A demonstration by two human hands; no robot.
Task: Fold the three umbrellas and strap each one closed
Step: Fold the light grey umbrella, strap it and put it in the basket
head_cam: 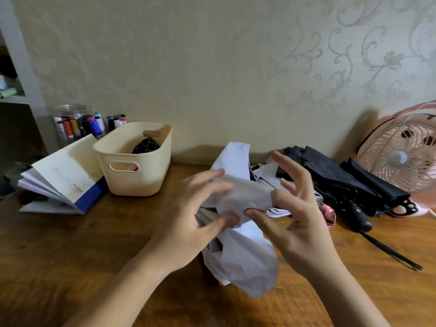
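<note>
Bunching the white umbrella (pixel 245 263) right of the cream basket (pixel 132 178), left hand (pixel 200 215) gripped its canopy, right hand (pixel 297 218) pinched a fold, likely tightening for strapping.

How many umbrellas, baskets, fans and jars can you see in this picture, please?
Umbrellas: 3 (pale umbrella, pink-handled umbrella, black umbrella)
Baskets: 1 (cream basket)
Fans: 1 (pink fan)
Jars: 1 (jar of markers)
Total: 6
</note>
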